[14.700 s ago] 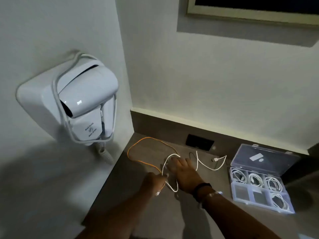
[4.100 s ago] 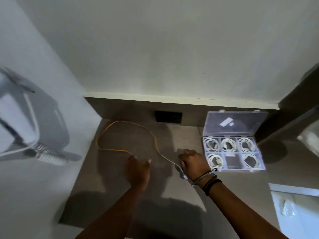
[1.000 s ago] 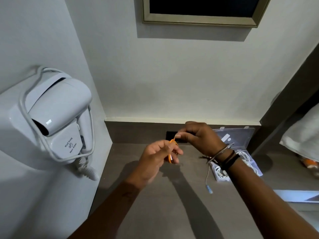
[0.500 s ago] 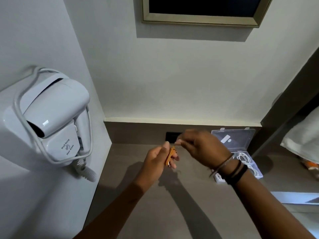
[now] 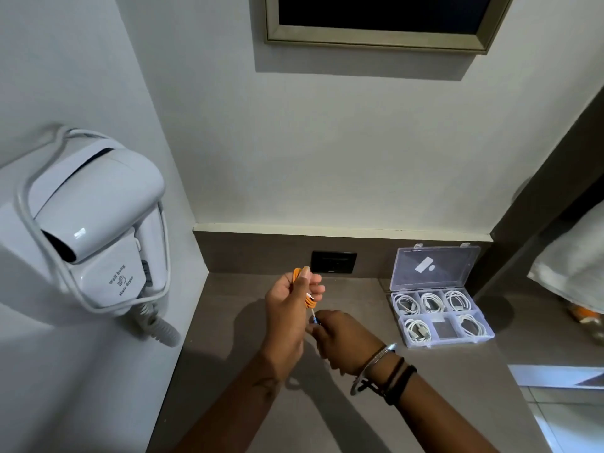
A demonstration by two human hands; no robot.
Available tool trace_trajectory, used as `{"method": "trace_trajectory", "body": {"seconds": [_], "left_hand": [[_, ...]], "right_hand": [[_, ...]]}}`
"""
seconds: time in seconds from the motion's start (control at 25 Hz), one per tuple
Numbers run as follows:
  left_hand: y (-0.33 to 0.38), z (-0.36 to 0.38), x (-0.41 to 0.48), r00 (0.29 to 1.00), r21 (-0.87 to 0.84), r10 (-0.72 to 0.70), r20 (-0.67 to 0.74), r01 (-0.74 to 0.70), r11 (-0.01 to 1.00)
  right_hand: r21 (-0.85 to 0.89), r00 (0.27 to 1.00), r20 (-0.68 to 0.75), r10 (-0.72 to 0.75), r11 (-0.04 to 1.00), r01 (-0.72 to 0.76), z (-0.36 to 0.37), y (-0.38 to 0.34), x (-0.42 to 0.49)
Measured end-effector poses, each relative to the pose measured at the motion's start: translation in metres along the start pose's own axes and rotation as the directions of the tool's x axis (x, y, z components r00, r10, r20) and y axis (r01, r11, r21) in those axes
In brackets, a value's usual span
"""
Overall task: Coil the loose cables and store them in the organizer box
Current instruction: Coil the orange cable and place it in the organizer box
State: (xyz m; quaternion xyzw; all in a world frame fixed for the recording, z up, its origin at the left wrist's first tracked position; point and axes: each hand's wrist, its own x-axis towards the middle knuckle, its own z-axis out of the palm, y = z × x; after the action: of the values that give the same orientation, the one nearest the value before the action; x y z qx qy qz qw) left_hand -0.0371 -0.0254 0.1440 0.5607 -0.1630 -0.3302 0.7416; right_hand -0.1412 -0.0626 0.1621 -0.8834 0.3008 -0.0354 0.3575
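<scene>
- Orange cable (image 5: 302, 291) sits coiled in my left hand (image 5: 287, 308), fingers clamped round the loops so they can't spring open.
- Right hand (image 5: 343, 340) pinches the tail end below, keeping it taut.
- Organizer box (image 5: 438, 273) waits open, far right on the table (image 5: 425, 387).

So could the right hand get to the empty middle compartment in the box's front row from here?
Probably yes. The right hand is pinching the orange cable tail, but the bare counter lies between it and the organizer box, whose lid stands open.
</scene>
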Motion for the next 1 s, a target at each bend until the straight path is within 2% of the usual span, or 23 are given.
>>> {"method": "trace_trajectory", "body": {"seconds": [0.12,0.16,0.28,0.36,0.44,0.52,0.6,0.64,0.68,0.76,0.8,0.84,1.0], "left_hand": [[-0.012,0.000,-0.002,0.999,0.183,0.049,0.014,-0.050,0.982],[-0.014,0.000,-0.003,0.999,0.229,0.040,0.031,-0.046,0.972],[-0.014,0.001,-0.005,0.997,0.307,-0.013,0.081,-0.013,0.952],[-0.007,0.001,-0.006,0.983,0.302,-0.114,0.147,0.065,0.951],[-0.001,0.000,-0.008,0.948,0.295,-0.234,0.214,0.166,0.941],[0.002,-0.002,-0.012,0.931,0.246,-0.304,0.204,0.251,0.936],[0.004,0.000,-0.014,0.939,0.139,-0.297,0.176,0.274,0.951],[0.005,0.001,-0.015,0.938,0.080,-0.296,0.182,0.286,0.955],[0.005,0.001,-0.017,0.933,0.037,-0.294,0.210,0.293,0.956],[0.003,-0.001,-0.021,0.915,0.022,-0.286,0.285,0.292,0.956],[0.003,-0.003,-0.024,0.902,0.045,-0.291,0.319,0.292,0.955],[0.003,-0.005,-0.027,0.895,0.083,-0.288,0.341,0.276,0.958],[-0.009,-0.009,-0.034,0.925,0.293,-0.245,0.292,0.157,0.943]], "right_hand": [[-0.391,0.990,-0.133,-0.039,0.920,-0.016,-0.003,-0.008,-0.009],[-0.462,0.982,-0.168,-0.087,0.887,-0.001,-0.006,-0.011,-0.011],[-0.472,0.950,-0.204,-0.239,0.873,0.118,-0.021,-0.010,-0.013],[-0.332,0.924,-0.181,-0.337,0.905,0.265,-0.031,-0.004,-0.014],[-0.182,0.900,-0.222,-0.375,0.923,0.339,-0.036,0.005,-0.013],[-0.012,0.881,-0.345,-0.325,0.940,0.342,-0.031,0.014,-0.011],[0.201,0.862,-0.478,-0.168,0.935,0.293,-0.021,0.019,-0.011],[0.356,0.877,-0.478,-0.053,0.901,0.248,-0.016,0.020,-0.011],[0.543,0.910,-0.411,0.054,0.817,0.196,-0.012,0.019,-0.011],[0.810,0.972,-0.192,0.133,0.581,0.081,-0.003,0.023,-0.013],[0.848,0.986,-0.115,0.122,0.529,0.034,0.000,0.026,-0.014],[0.849,0.991,-0.074,0.113,0.528,0.003,0.000,0.028,-0.015],[0.814,0.960,-0.081,0.268,0.573,-0.091,0.002,0.038,-0.013]]}}
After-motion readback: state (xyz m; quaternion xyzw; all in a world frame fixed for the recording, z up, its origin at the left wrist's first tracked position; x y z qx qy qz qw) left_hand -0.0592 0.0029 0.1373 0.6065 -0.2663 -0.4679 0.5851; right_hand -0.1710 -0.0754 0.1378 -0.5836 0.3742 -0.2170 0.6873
